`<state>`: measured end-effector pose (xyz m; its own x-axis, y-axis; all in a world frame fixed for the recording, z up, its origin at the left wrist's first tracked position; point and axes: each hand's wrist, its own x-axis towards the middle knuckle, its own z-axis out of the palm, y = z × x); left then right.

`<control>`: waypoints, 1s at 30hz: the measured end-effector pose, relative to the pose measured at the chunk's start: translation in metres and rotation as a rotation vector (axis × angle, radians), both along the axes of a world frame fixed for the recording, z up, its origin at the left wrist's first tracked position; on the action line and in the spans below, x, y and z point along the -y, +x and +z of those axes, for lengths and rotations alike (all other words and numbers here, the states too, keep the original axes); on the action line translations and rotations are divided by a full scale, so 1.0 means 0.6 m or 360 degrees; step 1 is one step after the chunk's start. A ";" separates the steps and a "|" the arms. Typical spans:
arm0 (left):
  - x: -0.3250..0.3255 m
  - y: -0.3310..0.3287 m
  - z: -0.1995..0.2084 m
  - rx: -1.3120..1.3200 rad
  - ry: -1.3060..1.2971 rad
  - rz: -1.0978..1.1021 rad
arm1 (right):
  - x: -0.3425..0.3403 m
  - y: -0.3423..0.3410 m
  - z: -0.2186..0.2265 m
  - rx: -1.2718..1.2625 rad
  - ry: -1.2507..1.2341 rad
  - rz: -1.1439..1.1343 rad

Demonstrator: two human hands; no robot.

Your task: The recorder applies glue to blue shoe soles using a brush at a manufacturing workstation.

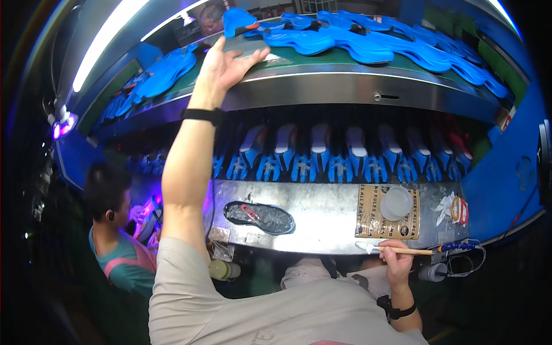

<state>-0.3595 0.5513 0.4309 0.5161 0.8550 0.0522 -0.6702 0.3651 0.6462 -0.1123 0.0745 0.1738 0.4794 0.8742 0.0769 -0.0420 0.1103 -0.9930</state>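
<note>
My left hand (223, 66) is raised to the upper green belt, palm showing and fingers spread. One fingertip is right at the edge of a blue shoe sole (238, 23); whether it touches cannot be told. At the front edge of the metal bench (322, 213), my right hand (397, 261) grips a wooden-handled brush (411, 250), its pale bristle end pointing left. On the bench lies a dark sole with a blue rim (273, 220), a reddish loop on top. A translucent tub (396, 202) stands on a brown printed sheet (371, 213), beyond the brush.
More blue soles (356, 43) crowd the upper belt. Below it is a row of shoes (319, 144) on blue holders (340, 168). Red and yellow bands (459, 210) lie beside crumpled tissue (444, 207). A co-worker (118, 230) is close by on the left.
</note>
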 end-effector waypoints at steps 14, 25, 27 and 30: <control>-0.203 -0.444 -0.012 -0.3499 0.1132 0.1846 | 0.031 0.008 -0.018 -0.0115 -0.0100 -0.0071; -0.125 -0.427 -0.022 -0.2585 0.0498 0.1366 | 0.014 0.035 0.021 0.0027 -0.0088 -0.0057; -0.105 -0.428 -0.031 -0.2137 0.0296 0.1592 | 0.008 0.043 0.025 0.0168 -0.0053 -0.0065; -0.033 -0.419 -0.078 -0.1489 0.0543 0.1625 | 0.002 0.064 0.040 0.0395 -0.0034 -0.0100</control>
<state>-0.6107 0.5709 0.3841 -0.3498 0.8815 0.3172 0.1752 -0.2711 0.9465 -0.0736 0.0733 0.1978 0.5017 0.8459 0.1810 0.2099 0.0839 -0.9741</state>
